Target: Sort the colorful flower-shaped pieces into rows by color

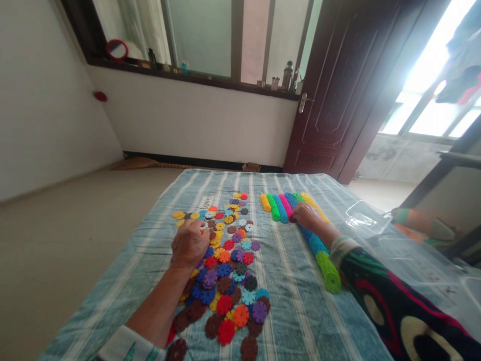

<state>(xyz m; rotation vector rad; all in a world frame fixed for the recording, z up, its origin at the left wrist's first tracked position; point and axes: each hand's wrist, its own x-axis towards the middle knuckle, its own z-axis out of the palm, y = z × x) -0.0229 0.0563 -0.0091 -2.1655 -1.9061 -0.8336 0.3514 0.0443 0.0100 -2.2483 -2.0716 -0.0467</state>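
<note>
Many flat, notched plastic discs in mixed colours lie loosely spread on the cloth. Over the left side of this spread, my left hand has its fingers curled together; whatever they pinch is hidden. My right hand is closed at the near end of the sorted rows, with a small brown disc at its fingertips. These rows of stacked discs lie on their sides, single-coloured: yellow, green, blue, pink and others. Under my right forearm runs a longer blue row, then a lime green row.
A striped blue-green cloth covers the table. Clear plastic containers stand along the right edge. Beyond the table are a white wall, a window ledge with small items, and a dark red door.
</note>
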